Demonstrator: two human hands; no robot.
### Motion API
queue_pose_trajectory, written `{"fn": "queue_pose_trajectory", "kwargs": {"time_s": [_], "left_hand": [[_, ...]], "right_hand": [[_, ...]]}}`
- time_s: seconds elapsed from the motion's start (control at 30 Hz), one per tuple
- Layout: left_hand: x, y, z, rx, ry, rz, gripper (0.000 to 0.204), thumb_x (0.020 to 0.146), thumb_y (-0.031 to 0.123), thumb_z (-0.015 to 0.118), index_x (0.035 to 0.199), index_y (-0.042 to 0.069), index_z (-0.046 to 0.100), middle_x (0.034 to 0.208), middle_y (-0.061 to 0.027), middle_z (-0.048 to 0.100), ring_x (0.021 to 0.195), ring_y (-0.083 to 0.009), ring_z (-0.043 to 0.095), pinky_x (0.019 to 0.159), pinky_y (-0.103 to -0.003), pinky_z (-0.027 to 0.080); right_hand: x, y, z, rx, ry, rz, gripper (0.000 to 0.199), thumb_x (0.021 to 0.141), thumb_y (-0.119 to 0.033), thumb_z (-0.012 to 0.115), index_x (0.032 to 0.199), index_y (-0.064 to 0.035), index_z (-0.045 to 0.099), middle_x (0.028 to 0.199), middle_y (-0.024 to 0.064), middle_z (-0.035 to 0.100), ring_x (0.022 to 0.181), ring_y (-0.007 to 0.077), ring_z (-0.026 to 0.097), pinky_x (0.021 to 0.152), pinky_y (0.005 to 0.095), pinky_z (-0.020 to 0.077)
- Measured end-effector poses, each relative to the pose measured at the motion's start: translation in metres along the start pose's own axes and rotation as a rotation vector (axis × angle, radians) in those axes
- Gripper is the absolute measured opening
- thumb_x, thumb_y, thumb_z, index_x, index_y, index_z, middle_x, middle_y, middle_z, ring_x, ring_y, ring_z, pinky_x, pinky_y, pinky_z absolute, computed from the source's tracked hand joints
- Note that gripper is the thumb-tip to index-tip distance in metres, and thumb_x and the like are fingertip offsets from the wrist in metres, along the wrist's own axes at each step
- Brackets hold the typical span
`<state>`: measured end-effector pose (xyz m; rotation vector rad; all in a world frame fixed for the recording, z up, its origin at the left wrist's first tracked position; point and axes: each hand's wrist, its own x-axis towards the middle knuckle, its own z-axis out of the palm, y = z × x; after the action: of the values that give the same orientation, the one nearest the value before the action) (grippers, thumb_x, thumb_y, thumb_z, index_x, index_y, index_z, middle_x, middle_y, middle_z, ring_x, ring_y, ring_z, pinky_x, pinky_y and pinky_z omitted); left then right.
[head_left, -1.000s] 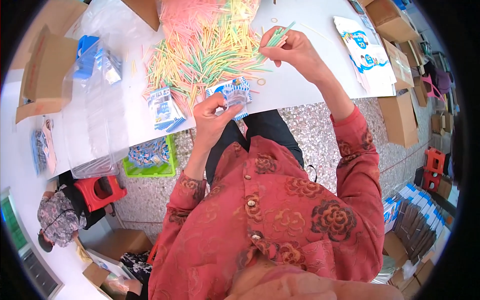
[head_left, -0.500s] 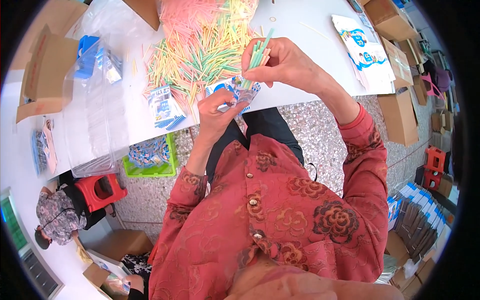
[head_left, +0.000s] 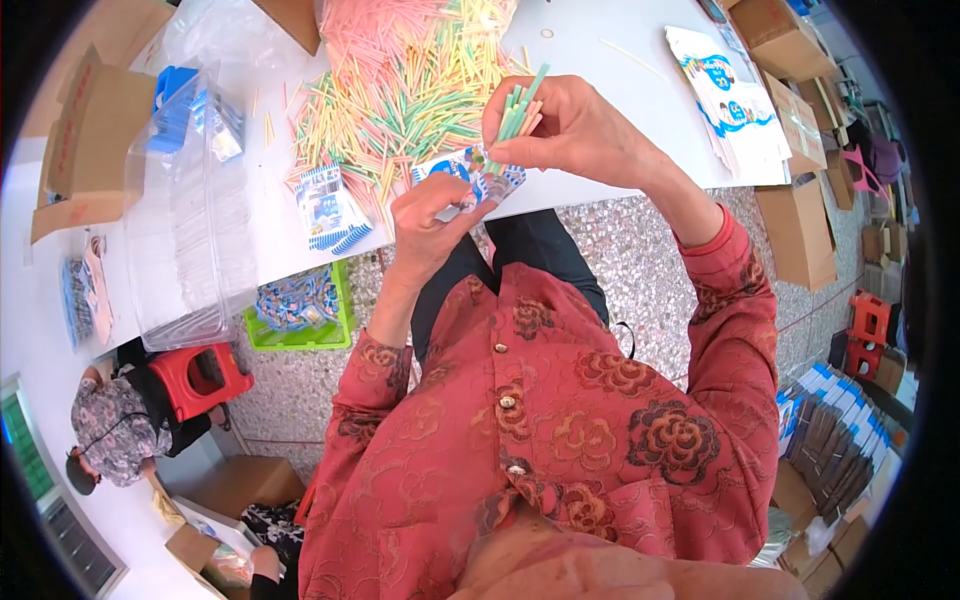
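Both hands meet just over the near edge of the white tabletop (head_left: 620, 110) in the head view, the only one there is. The right hand (head_left: 575, 130) has its fingers clenched around a small bundle of sticks (head_left: 520, 108), green and pale orange, which stands tilted with its upper ends fanning out above the thumb and its lower ends pointing down into a small printed packet (head_left: 478, 178). That packet, white with blue and red print, is pinched by the fingers of the left hand (head_left: 432, 222), thumb on top, and sits directly under the bundle, touching it at the mouth. Behind the hands a large loose heap of coloured sticks (head_left: 400, 90), pink, yellow, green and orange, spreads across the tabletop. Left of the left hand lies a short stack of flat printed packets (head_left: 330, 208), near the table edge. Farther left stands a clear plastic bin (head_left: 190, 220), and beyond it an open cardboard box (head_left: 85, 140). On the far right of the tabletop rests a pile of printed sheets (head_left: 730, 100). Below the table edge, on the speckled floor, sits a green tray (head_left: 300, 310) filled with packets, and beside it a red stool (head_left: 200, 375).
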<state>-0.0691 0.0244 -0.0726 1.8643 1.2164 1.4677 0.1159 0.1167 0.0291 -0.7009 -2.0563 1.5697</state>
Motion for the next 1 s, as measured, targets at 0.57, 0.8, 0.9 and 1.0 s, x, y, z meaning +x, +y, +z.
{"fn": "queue_pose_trajectory", "kwargs": {"time_s": [0.57, 0.8, 0.9, 1.0], "left_hand": [[-0.005, 0.005, 0.004, -0.252, -0.015, -0.305, 0.011, 0.071, 0.003, 0.074, 0.077, 0.0, 0.065, 0.071, -0.0024, 0.063, 0.063, -0.0072, 0.056, 0.057, -0.022, 0.044], [-0.007, 0.002, 0.005, -0.353, -0.028, -0.396, 0.008, 0.074, 0.003, 0.072, 0.079, 0.0, 0.067, 0.072, -0.0016, 0.063, 0.064, -0.0058, 0.055, 0.057, -0.022, 0.043], [0.004, 0.008, 0.006, -0.284, -0.056, -0.317, 0.007, 0.074, 0.003, 0.072, 0.079, 0.0, 0.066, 0.071, -0.0015, 0.063, 0.063, -0.006, 0.054, 0.057, -0.022, 0.042], [0.013, 0.006, 0.008, -0.198, -0.073, -0.267, 0.008, 0.075, 0.003, 0.071, 0.081, -0.001, 0.067, 0.071, -0.0015, 0.062, 0.063, -0.0052, 0.053, 0.056, -0.021, 0.041]], "right_hand": [[-0.01, -0.005, 0.006, -0.326, 0.043, -0.316, 0.013, 0.078, -0.003, 0.067, 0.088, -0.0038, 0.061, 0.084, 0.0023, 0.06, 0.069, 0.0103, 0.056, 0.057, 0.0233, 0.0438], [-0.008, -0.007, 0.005, -0.35, -0.032, -0.302, 0.015, 0.076, -0.003, 0.068, 0.088, -0.0035, 0.06, 0.081, 0.0031, 0.06, 0.066, 0.0118, 0.056, 0.054, 0.0243, 0.0438], [-0.004, -0.006, -0.002, -0.386, -0.047, -0.163, 0.014, 0.077, -0.007, 0.068, 0.089, -0.0039, 0.06, 0.074, 0.003, 0.059, 0.063, 0.0104, 0.055, 0.054, 0.0241, 0.0436], [0.004, 0.006, -0.013, -0.437, -0.003, -0.108, 0.012, 0.08, -0.011, 0.065, 0.088, -0.0053, 0.06, 0.066, -0.0001, 0.054, 0.06, 0.0063, 0.049, 0.053, 0.0224, 0.0399]]}}
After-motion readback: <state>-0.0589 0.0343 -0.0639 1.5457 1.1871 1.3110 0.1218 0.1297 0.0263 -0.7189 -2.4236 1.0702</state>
